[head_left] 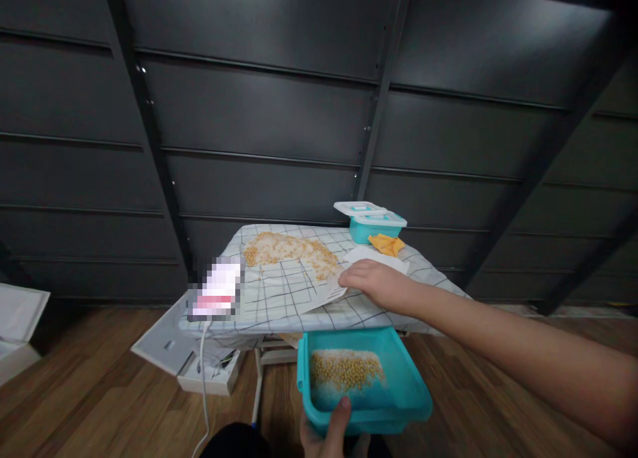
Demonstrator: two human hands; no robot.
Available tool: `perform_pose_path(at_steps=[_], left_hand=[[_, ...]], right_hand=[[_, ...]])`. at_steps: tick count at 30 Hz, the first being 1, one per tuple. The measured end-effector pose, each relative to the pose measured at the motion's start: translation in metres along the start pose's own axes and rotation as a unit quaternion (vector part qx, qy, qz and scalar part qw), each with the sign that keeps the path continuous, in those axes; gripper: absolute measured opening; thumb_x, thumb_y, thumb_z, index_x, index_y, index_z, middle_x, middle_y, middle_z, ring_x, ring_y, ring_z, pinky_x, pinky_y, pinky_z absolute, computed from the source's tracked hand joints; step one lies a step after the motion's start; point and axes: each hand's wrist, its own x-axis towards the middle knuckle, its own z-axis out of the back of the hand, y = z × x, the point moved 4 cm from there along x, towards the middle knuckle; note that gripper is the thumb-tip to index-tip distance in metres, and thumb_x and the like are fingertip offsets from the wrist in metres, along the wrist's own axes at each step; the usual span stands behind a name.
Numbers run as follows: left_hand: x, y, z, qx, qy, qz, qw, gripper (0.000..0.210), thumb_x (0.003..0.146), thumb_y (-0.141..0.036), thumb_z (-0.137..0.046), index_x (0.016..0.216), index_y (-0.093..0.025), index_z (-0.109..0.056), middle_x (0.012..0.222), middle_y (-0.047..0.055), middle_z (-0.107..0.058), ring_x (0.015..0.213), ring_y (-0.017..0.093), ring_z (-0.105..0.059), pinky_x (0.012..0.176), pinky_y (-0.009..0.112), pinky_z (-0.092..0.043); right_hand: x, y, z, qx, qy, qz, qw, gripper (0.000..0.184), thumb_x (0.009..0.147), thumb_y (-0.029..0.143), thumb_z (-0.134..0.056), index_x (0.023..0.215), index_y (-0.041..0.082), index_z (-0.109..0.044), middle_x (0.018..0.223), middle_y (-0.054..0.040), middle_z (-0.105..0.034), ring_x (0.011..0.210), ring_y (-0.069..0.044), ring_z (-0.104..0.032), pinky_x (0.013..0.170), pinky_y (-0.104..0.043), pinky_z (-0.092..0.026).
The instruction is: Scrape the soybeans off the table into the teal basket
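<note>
Your left hand (331, 438) is closed around the near wall of the teal bin (406, 385), with its thumb over the rim. This bin is just below the near edge of the tabletop (272, 295), and it contains yellow beans (349, 371) among fine white grains. It looks like stiff, smooth plastic, probably light by itself; the loose load should slide when the bin tilts, so a firm hold on the rim, with fingers supporting below, would be good. Your right hand (369, 278) is at the white paper (323, 295), near the spread grains (284, 248). Its fingers are partly hidden, so I cannot tell whether they pinch the paper or only press it. The paper seems thin and should bend easily; better to hold it flat, close to its working edge.
</note>
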Motion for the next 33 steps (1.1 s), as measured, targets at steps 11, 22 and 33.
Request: perform_pose_path(at_steps=[11, 22, 33], left_hand=[[-0.016, -0.009, -0.011, -0.019, 0.069, -0.012, 0.997, 0.056, 0.069, -0.029, -0.073, 0.117, -0.03, -0.044, 0.109, 0.009, -0.064, 0.098, 0.027, -0.065, 0.077, 0.044, -0.054], [0.0, -0.009, -0.006, -0.041, 0.036, 0.011, 0.998, 0.053, 0.068, -0.028, -0.072, 0.112, -0.032, -0.043, 0.119, 0.007, -0.056, 0.102, 0.027, -0.06, 0.075, 0.044, -0.054], [-0.005, -0.013, 0.0, -0.035, 0.057, 0.003, 0.998, 0.053, 0.067, -0.034, -0.072, 0.109, -0.03, -0.041, 0.122, 0.01, -0.053, 0.111, 0.032, -0.055, 0.073, 0.045, -0.055]], right_hand=[[-0.023, 0.017, 0.011, -0.015, 0.018, 0.066, 0.998, 0.032, 0.094, 0.012, -0.036, 0.113, 0.019, -0.061, 0.105, -0.0075, -0.066, 0.1, -0.018, -0.056, 0.092, -0.039, -0.043], [-0.03, -0.014, 0.025, -0.174, -0.019, -0.082, 0.981, 0.034, 0.09, 0.008, -0.041, 0.115, 0.019, -0.061, 0.106, -0.0093, -0.069, 0.095, -0.022, -0.062, 0.085, -0.039, -0.048], [-0.012, 0.003, 0.015, -0.147, 0.021, -0.135, 0.98, 0.036, 0.089, 0.011, -0.049, 0.122, 0.017, -0.06, 0.104, -0.0097, -0.07, 0.096, -0.023, -0.065, 0.084, -0.036, -0.049]])
